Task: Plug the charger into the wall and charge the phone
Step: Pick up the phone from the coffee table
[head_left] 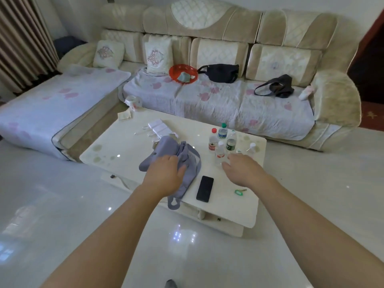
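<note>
A black phone (205, 188) lies face up near the front edge of the white coffee table (124, 142). Just left of it sits a grey fabric bag (164, 148), its strap hanging over the table edge. My left hand (164, 173) rests on the bag with relaxed fingers. My right hand (242, 169) hovers open above the table, right of the phone and just in front of the bottles. No charger or wall socket is visible.
Several plastic bottles (222, 140) cluster at the table's right side. A green key tag (239, 191) lies near the front right. White packets (158, 125) sit at the far side. Behind stands a beige sofa (332, 96) with a red bowl (182, 72) and two dark bags (220, 72).
</note>
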A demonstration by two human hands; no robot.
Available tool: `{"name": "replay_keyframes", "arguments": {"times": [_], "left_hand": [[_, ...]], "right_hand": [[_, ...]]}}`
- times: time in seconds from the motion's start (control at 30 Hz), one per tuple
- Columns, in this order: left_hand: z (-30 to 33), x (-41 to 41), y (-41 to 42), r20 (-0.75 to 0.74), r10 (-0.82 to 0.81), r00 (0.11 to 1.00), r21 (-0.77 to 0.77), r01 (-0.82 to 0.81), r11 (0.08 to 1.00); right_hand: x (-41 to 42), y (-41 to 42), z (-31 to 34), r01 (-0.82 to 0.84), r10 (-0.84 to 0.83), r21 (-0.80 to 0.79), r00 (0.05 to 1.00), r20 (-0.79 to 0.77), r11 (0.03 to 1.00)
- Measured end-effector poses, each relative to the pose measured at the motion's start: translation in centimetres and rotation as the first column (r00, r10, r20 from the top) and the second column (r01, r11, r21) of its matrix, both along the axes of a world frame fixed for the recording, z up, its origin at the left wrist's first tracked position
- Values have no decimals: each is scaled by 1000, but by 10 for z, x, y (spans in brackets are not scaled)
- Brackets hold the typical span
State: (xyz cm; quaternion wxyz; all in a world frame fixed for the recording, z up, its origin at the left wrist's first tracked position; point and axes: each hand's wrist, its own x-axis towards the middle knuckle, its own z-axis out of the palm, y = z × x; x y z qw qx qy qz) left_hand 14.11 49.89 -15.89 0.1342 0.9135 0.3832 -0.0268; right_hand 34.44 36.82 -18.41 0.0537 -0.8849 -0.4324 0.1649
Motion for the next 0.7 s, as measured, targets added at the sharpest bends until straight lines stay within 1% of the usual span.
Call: {"name": "replay_keyframes", "arguments": {"times": [0.17,0.33,0.53,0.7], "left_hand": [[-33,-9,46,-13,-11,1000,-20,10,1000],[-68,3,71,-27,38,999,-94,-40,995],[-108,53,81,-49,134,990,-229,-141,963],[-144,98,74,-53,239,970,-280,-244,928]], "right_hand": [[-4,44,-43,30,-31,-21,997,-76,999],[11,83,-80,-9,2,-64,993,-114,998],[60,105,-119,-92,74,-110,986,-152,990],[103,120,-155,-185,155,-144,968,-198,972]]}}
